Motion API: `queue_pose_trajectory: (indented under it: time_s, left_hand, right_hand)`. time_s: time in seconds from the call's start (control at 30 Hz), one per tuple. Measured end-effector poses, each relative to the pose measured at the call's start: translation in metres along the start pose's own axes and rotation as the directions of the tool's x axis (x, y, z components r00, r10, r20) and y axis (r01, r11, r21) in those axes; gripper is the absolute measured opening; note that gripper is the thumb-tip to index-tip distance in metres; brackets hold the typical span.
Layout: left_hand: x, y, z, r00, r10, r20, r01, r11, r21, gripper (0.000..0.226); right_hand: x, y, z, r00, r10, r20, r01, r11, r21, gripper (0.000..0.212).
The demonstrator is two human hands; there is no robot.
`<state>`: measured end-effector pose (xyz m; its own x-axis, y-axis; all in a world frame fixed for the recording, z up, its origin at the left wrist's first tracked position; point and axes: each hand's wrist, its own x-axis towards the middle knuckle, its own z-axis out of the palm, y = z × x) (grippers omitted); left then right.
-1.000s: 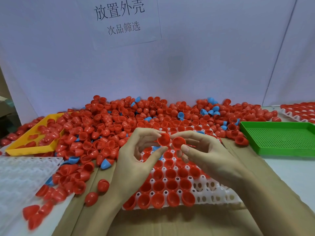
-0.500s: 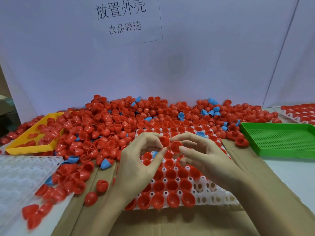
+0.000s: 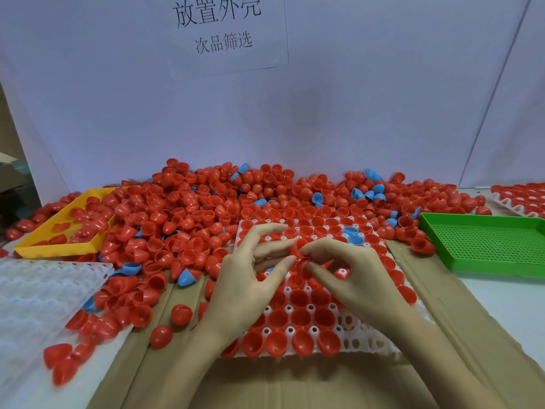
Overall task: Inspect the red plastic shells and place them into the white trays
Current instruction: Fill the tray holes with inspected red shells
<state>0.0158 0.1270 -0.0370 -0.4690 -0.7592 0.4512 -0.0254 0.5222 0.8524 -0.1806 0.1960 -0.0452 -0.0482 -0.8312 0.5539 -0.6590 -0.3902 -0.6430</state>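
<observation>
Holding two red shells above the white tray (image 3: 380,346), both hands work close together. The left hand (image 3: 244,284) pinches one red shell (image 3: 295,247) with its finger and thumb. The right hand (image 3: 351,273) has its fingers curled round a second red shell (image 3: 303,266), just below the first one. Both shells hang over the middle of the white tray, which is partly full of red cups. Behind the tray sits a big pile of loose shells (image 3: 191,219), with some blue shells (image 3: 318,198) mixed in. A yellow tray (image 3: 56,249) lies far left of the white tray, and a green tray (image 3: 483,246) lies to its right. The two shells are so close that they could bump. Then one might slip out, drop and knock a cup loose, or land in the wrong hole.
</observation>
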Motion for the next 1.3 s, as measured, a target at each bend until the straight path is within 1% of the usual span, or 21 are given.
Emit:
queue_pose_trajectory:
  time_s: [0.2,0.33,0.43,0.5,0.53,0.6,0.7,0.8,0.9,0.97,1.1,1.23,1.3]
  left_hand:
    - [0.002,-0.004,-0.002,1.000,-0.018,0.023,0.017,1.000,0.026,0.030]
    - [0.006,-0.011,-0.007,0.999,-0.005,-0.048,0.010,0.996,0.086,0.018]
    - [0.010,-0.016,-0.016,0.992,0.010,-0.125,0.019,0.973,0.229,0.015]
    - [0.013,-0.019,-0.021,0.986,0.022,-0.164,0.030,0.951,0.306,0.015]
    - [0.015,-0.020,-0.024,0.984,0.016,-0.179,0.042,0.949,0.314,0.015]
    - [0.018,-0.022,-0.028,0.978,-0.036,-0.204,0.089,0.962,0.258,0.014]
    - [0.020,-0.021,-0.035,0.962,-0.132,-0.238,0.165,0.979,0.122,0.014]
    - [0.019,-0.021,-0.039,0.946,-0.180,-0.271,0.206,0.976,0.070,0.015]
    - [0.018,-0.021,-0.039,0.943,-0.193,-0.272,0.220,0.973,0.072,0.015]
    - [0.018,-0.021,-0.039,0.943,-0.192,-0.272,0.221,0.972,0.081,0.015]
    - [0.018,-0.022,-0.041,0.939,-0.205,-0.277,0.234,0.969,0.077,0.015]
    - [0.019,-0.021,-0.040,0.940,-0.214,-0.267,0.241,0.968,0.073,0.015]
    - [0.018,-0.021,-0.039,0.941,-0.214,-0.260,0.240,0.968,0.073,0.015]
  right_hand:
    - [0.001,0.005,-0.002,0.994,0.108,-0.025,-0.108,0.994,-0.006,0.024]
    - [0.001,0.004,-0.005,0.988,0.147,-0.038,-0.147,0.989,0.006,0.025]
    - [0.003,-0.003,-0.016,0.975,0.219,-0.042,-0.219,0.976,0.001,0.019]
    - [0.001,-0.011,-0.030,0.964,0.267,0.002,-0.267,0.963,-0.037,0.017]
    - [-0.003,-0.016,-0.038,0.962,0.272,0.019,-0.270,0.958,-0.094,0.016]
    - [-0.014,-0.025,-0.051,0.963,0.264,0.044,-0.248,0.942,-0.224,0.015]
    - [-0.032,-0.038,-0.060,0.962,0.260,0.087,-0.223,0.927,-0.301,0.014]
    - [-0.044,-0.042,-0.061,0.935,0.291,0.203,-0.194,0.898,-0.395,0.010]
    - [-0.049,-0.039,-0.060,0.888,0.330,0.319,-0.188,0.896,-0.403,0.011]
    - [-0.049,-0.036,-0.058,0.874,0.329,0.358,-0.177,0.901,-0.396,0.010]
    - [-0.049,-0.033,-0.061,0.865,0.322,0.386,-0.185,0.918,-0.351,0.009]
    - [-0.047,-0.032,-0.061,0.875,0.310,0.372,-0.172,0.917,-0.361,0.007]
    - [-0.045,-0.031,-0.057,0.866,0.323,0.382,-0.170,0.908,-0.382,0.004]
